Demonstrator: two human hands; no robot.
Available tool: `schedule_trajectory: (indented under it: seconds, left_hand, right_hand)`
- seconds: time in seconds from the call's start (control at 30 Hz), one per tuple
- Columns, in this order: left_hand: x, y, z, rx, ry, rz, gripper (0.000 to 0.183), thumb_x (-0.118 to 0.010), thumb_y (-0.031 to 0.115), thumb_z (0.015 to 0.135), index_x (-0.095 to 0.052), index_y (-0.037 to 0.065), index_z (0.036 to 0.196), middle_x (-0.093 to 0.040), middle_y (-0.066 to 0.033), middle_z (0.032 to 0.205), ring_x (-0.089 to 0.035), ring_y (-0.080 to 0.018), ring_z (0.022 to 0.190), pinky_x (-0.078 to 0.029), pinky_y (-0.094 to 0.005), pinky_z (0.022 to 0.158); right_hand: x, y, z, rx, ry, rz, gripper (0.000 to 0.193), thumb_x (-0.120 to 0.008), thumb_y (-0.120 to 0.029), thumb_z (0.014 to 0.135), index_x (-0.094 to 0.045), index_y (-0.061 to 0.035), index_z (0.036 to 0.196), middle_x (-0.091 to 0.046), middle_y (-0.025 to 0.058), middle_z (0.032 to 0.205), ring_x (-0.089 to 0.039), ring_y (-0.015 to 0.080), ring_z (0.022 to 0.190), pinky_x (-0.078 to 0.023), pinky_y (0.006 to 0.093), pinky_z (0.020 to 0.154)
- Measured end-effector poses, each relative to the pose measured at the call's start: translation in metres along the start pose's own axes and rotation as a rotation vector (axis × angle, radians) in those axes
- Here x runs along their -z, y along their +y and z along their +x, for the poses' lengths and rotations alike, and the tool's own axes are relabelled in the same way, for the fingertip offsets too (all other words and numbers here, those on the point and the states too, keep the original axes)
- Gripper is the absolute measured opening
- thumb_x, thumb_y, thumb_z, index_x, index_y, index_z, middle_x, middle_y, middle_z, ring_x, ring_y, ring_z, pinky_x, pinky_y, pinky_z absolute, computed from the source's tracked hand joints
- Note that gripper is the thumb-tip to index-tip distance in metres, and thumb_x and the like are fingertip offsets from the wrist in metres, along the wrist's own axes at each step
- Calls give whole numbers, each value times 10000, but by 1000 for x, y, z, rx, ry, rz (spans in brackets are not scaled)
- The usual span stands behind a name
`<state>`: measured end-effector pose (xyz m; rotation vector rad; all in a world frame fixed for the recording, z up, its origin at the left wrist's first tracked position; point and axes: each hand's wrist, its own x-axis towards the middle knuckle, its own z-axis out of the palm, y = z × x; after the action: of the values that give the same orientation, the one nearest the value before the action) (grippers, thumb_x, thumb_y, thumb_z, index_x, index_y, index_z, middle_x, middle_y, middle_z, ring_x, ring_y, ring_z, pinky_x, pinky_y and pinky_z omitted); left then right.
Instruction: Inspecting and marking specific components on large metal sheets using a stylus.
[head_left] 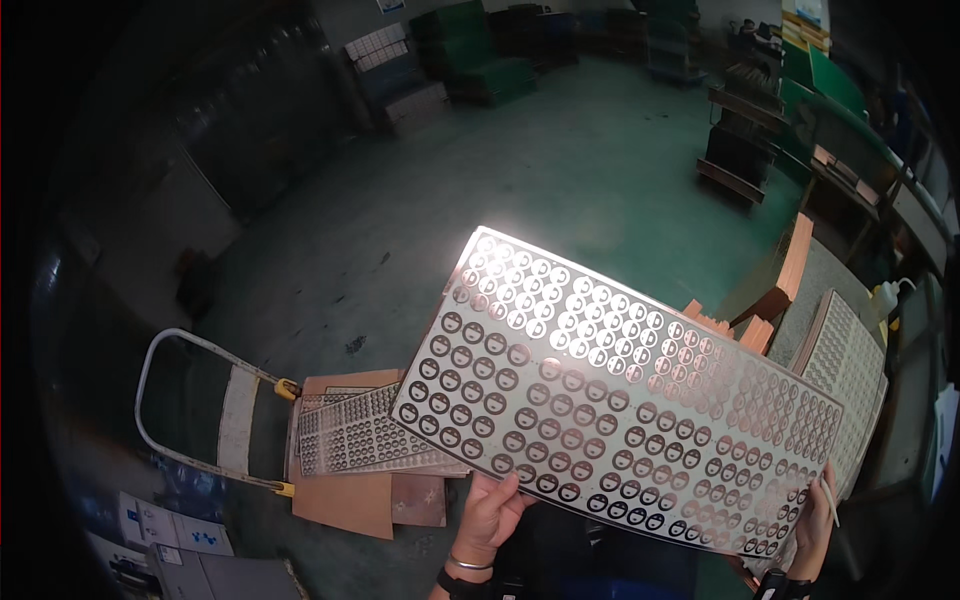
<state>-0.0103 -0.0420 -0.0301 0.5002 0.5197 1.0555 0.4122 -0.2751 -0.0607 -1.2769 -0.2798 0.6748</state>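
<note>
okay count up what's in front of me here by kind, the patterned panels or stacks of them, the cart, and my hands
Patterned panels or stacks: 3, the held panel, the cart's stack, the right-hand stack
Hand cart: 1
Hands: 2, left hand, right hand
Total: 6

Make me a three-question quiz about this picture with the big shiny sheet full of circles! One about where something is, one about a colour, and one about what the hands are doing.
1. Where is the hand cart?
A. left of the held panel
B. on top of the panel
C. far right

2. What colour is the floor?
A. red
B. green
C. white

3. How is the metal panel with circle patterns held?
A. lying flat on the floor
B. by one hand only
C. by both hands at its near edge

Answers:
1 A, the cart's tubular handle shows at lower left.
2 B, the floor looks dull green.
3 C, the left hand and right hand each grip its lower edge.
</note>
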Motion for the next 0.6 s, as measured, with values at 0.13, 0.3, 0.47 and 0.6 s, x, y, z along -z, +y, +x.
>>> schedule_trajectory:
  seconds: [0.13,0.3,0.47,0.6]
  left_hand:
    - [5,-7,2,-45,4,-44,473,-438,19,928,-273,68,1369,-432,-119,1322,-461,-257,1205,-453,-444,952]
    - [3,-37,-1,-3,-61,-132,456,-460,103,942,-295,92,1366,-443,-96,1320,-445,-248,1224,-388,-436,1017]
    - [20,-47,-17,78,-8,-122,500,-463,68,934,-246,139,1379,-463,-90,1286,-494,-222,1164,-419,-413,976]
    - [66,-26,-27,-60,178,-48,412,-429,33,934,-319,121,1321,-473,-82,1272,-513,-201,1137,-442,-386,953]
  right_hand:
    - [-15,7,4,-68,-32,154,489,-451,-40,911,-326,4,1382,-460,129,1336,-496,203,1169,-437,322,937]
    - [-97,30,7,-201,-90,355,478,-415,-53,947,-288,-44,1407,-445,136,1342,-476,220,1189,-407,355,1001]
    - [-206,63,-24,-297,-422,372,524,-487,-74,925,-269,-66,1401,-450,124,1327,-465,232,1201,-408,365,1010]
    - [-255,79,-46,-356,-599,317,529,-460,-51,932,-229,-42,1408,-414,136,1351,-452,229,1218,-409,350,1008]
